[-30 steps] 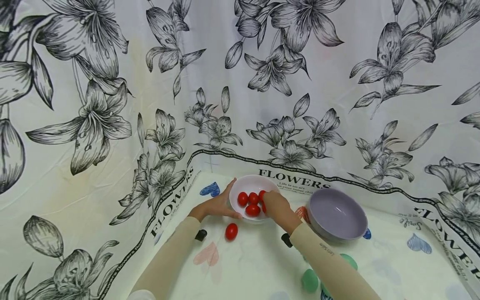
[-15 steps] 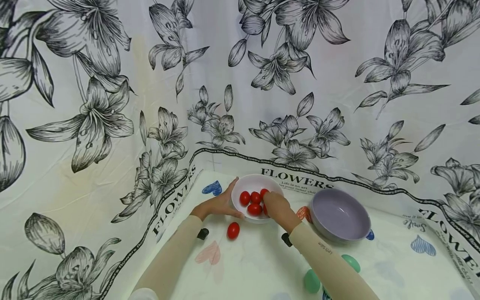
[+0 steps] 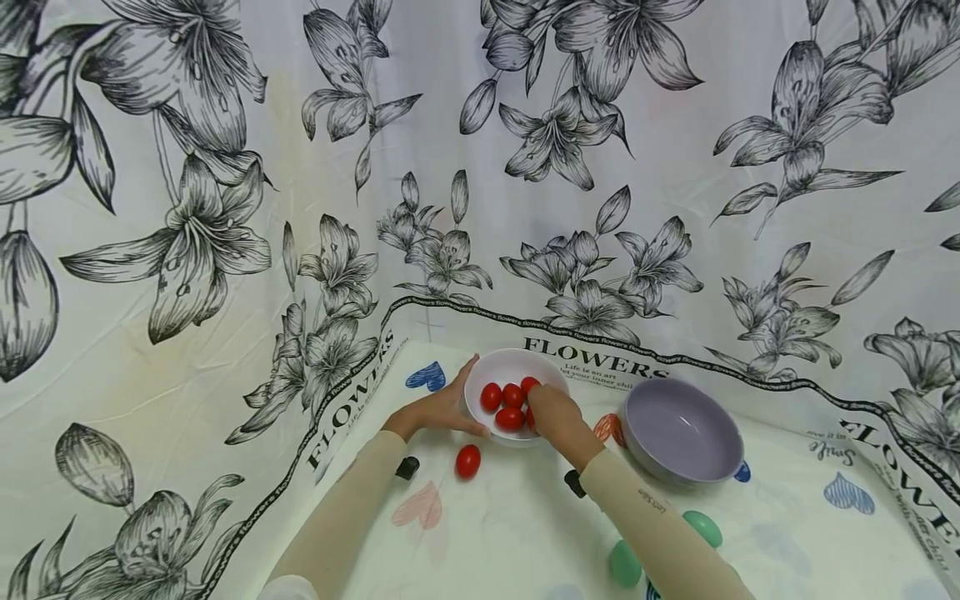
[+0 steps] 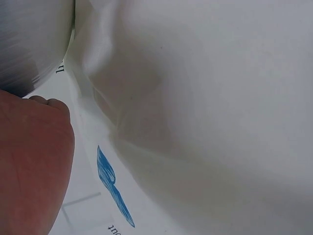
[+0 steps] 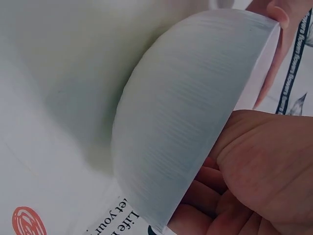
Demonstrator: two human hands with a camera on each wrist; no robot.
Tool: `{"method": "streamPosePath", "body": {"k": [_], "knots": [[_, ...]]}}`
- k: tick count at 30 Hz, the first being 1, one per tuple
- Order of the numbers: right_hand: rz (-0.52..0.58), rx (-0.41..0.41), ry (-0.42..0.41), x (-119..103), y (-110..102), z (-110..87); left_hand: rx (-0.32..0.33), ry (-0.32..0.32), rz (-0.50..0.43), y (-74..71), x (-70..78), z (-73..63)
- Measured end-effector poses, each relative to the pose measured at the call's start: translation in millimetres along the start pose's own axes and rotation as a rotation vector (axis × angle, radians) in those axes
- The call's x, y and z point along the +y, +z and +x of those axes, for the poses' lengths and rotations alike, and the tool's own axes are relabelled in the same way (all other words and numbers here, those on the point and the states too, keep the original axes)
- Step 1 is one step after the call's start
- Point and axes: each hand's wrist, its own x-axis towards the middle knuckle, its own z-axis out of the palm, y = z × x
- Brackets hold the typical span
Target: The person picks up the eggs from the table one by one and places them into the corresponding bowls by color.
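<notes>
A white bowl holds several glossy red toy eggs. My left hand grips its left side, thumb at the front and fingers behind; the left wrist view shows that hand against the bowl's outer wall. Over the right rim reaches my right hand, its fingertips down among the red eggs at that side. Seen from the right wrist, the bowl stands side-on with the right hand's bent fingers inside the rim; I cannot tell whether they hold an egg.
One red egg lies on the cloth in front of the bowl. A larger purple bowl stands to the right. Green eggs lie beside and partly behind the right forearm. Flower-printed cloth hangs behind the table.
The whole view shifts slightly to the right. Both hands keep their places at the white bowl, and the eggs stay where they are.
</notes>
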Motion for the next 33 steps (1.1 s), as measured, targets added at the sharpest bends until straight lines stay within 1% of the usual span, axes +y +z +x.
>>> {"method": "streamPosePath", "body": {"k": [5,9,15,19,22,26,30,33], "knots": [[0.030,0.018,0.001,-2,-4,-6.1,-0.008,0.004,0.022,3.4,-4.2,0.1],[0.056,0.054,-0.022,-5,-8,-11.5,-0.012,0.002,0.029,5.7,-7.3,-0.5],[0.077,0.119,-0.037,-8,-19,-20.1,-0.004,-0.008,0.028,5.0,-4.1,-1.7],[0.110,0.160,-0.021,-5,-26,-25.3,-0.006,-0.009,0.031,4.5,-2.1,-2.7],[0.177,0.201,-0.014,-3,-30,-29.3,-0.009,-0.008,0.032,3.7,-1.2,-2.4],[0.299,0.266,-0.040,-2,-33,-38.9,-0.014,-0.012,0.044,2.1,-0.7,-0.8],[0.435,0.315,-0.098,-8,-34,-53.3,-0.018,-0.017,0.057,1.0,0.7,0.1],[0.523,0.366,-0.173,-13,-29,-62.5,-0.018,-0.012,0.053,0.2,2.4,0.6]]}}
